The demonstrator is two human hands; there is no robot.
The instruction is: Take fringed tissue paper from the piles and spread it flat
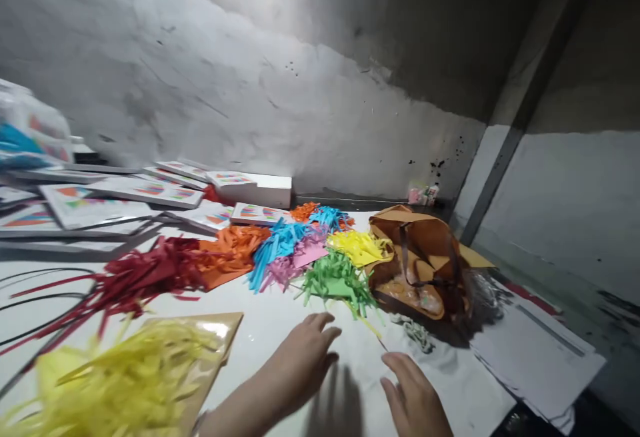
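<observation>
My left hand hovers low over the white table, fingers stretched forward and loosely together, holding nothing. My right hand sits beside it at the bottom edge, fingers extended and empty. Just beyond the fingertips lies a pile of green paper strips. Further back are yellow strips, pink strips, blue strips, orange strips and dark red strips. A heap of yellow strips rests on a tan card at my near left.
A brown paper bag lies open at the right. White sheets hang near the table's right edge. Flat white boxes with coloured prints are stacked at the back left. A grey wall stands close behind.
</observation>
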